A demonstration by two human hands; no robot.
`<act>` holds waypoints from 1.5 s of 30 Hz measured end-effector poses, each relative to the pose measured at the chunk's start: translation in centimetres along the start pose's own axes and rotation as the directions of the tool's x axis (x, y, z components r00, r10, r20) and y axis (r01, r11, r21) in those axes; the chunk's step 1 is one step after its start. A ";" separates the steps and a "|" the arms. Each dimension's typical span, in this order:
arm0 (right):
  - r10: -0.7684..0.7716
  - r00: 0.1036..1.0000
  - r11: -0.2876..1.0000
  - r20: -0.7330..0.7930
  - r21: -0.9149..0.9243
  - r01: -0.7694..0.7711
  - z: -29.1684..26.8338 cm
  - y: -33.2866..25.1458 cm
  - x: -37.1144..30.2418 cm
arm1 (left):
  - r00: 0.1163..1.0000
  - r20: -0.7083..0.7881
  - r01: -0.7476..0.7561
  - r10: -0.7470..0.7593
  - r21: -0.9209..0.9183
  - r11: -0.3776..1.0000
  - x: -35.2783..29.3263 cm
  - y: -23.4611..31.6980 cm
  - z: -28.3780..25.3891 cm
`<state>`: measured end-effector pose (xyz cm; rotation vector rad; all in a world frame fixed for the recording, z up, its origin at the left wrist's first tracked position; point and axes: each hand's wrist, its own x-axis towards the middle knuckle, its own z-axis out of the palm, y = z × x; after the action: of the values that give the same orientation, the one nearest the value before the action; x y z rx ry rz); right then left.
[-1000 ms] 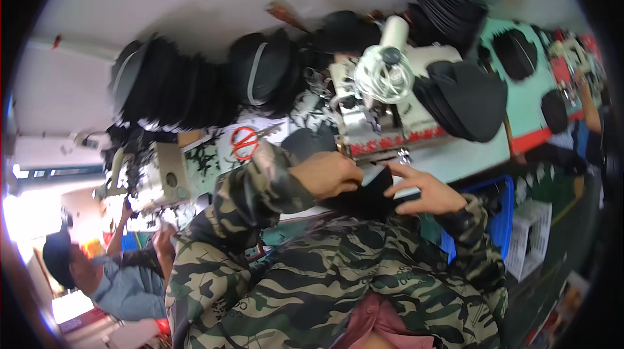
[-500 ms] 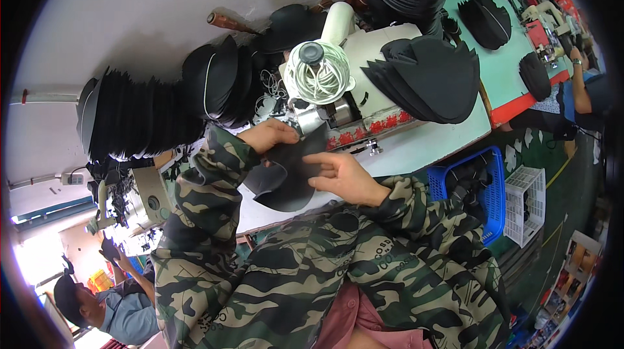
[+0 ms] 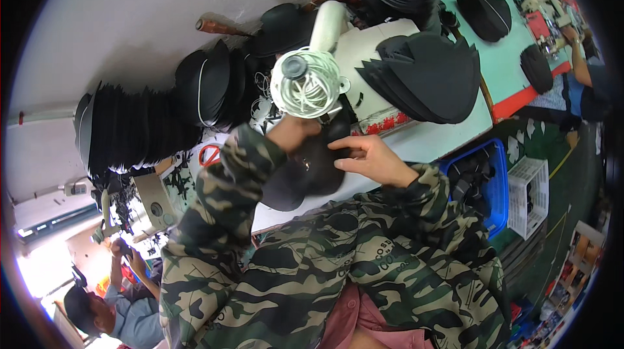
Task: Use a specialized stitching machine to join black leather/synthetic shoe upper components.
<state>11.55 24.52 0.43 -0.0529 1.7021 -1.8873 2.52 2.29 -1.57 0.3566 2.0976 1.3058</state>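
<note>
In the head view, a dark cap [image 3: 305, 170] is seen lying on the white table [image 3: 422, 144], just below the head of a sewing machine [image 3: 364, 50]. The left hand [image 3: 292, 133] is placed at the cap's upper edge, right under a large white thread spool [image 3: 305, 82]; its fingers are hidden behind the spool and the cap, so how far they are closed cannot be told. The right hand [image 3: 370, 157] is laid on the cap's right side, the fingers stretched out nearly flat and pointing left — pressed on the fabric rather than wrapped around it. Both forearms are covered by camouflage sleeves [image 3: 224, 186].

To the right of the machine, a stack of black cut panels [image 3: 422, 76] is spread on the table. Along the far edge, at the left, rows of finished black caps [image 3: 143, 128] are stacked against the wall. Beside the table's right end, a blue crate [image 3: 497, 186] is set on the floor, with a white basket [image 3: 530, 193] next to it.

A second workplace is shown at the lower left — another person [image 3: 123, 310] in a light blue shirt is seated there, 1 arm raised.
</note>
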 end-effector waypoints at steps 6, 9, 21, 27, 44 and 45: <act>-0.253 0.948 0.875 -0.191 -0.464 0.140 -2.9 -1.9 -3.2 | 0.993 0.114 -0.041 0.036 0.040 0.998 -3.7 2.7 1.4; -0.340 0.847 0.898 -0.409 -0.409 0.163 -3.9 -2.6 -5.3 | 0.962 0.214 0.182 -0.172 -0.027 0.983 -4.6 3.2 1.2; -0.544 0.659 0.780 -0.520 -0.603 0.168 -0.7 -1.7 -1.5 | 0.951 -0.101 0.307 -0.294 0.160 0.938 -2.3 4.6 0.9; -0.644 0.598 0.690 -0.477 -0.700 0.184 -4.5 -4.8 -3.4 | 0.981 -0.191 0.086 -0.043 0.227 0.970 -1.4 -1.0 1.9; -0.174 0.984 0.869 -0.045 -0.477 0.132 -1.2 -0.9 -4.0 | 0.997 -0.015 0.027 -0.069 0.984 0.175 -8.3 -6.5 -2.5; -0.318 0.936 0.794 0.151 -0.497 0.349 -1.3 0.0 -3.3 | 0.960 0.237 -0.154 -0.147 0.891 0.428 -8.6 -3.7 -2.6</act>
<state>13.79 27.14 1.32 -0.6587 2.2280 -1.5687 7.78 -5.80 -0.83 0.9384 2.3442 -0.0829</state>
